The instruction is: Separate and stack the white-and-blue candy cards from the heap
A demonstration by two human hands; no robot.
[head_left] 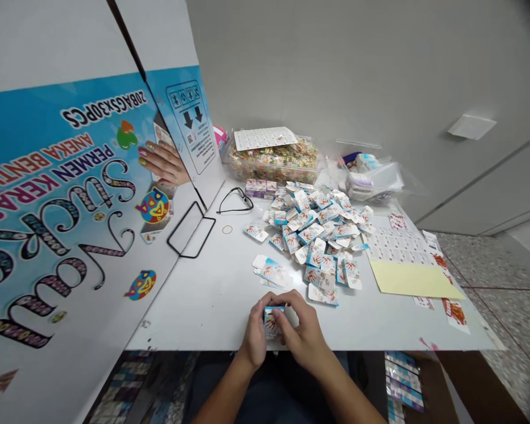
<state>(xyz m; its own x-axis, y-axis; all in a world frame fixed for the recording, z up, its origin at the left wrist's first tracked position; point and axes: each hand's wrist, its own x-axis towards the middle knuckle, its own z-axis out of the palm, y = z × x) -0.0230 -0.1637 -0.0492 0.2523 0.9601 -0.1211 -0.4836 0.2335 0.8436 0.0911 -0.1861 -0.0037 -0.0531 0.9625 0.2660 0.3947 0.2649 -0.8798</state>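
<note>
At the table's front edge, both my hands close around one small blue-and-white cardboard box [270,327] with a hand picture on its face. My left hand [254,335] grips its left side. The thumb of my right hand [307,334] presses on the front while the fingers arch over the top; part of the box is hidden by them. Just beyond lies a little stack of flat, unfolded boxes [272,272]. Farther back is a large heap of similar small boxes [318,227], several with flaps sticking up.
A tall printed carton [70,194] walls off the left. Eyeglasses [236,201], a rubber band [227,229] and a black wire frame [189,235] lie near it. Behind stand a tub of small colourful packets [274,168] and a clear bin [375,179]. Yellow paper [415,279] lies right.
</note>
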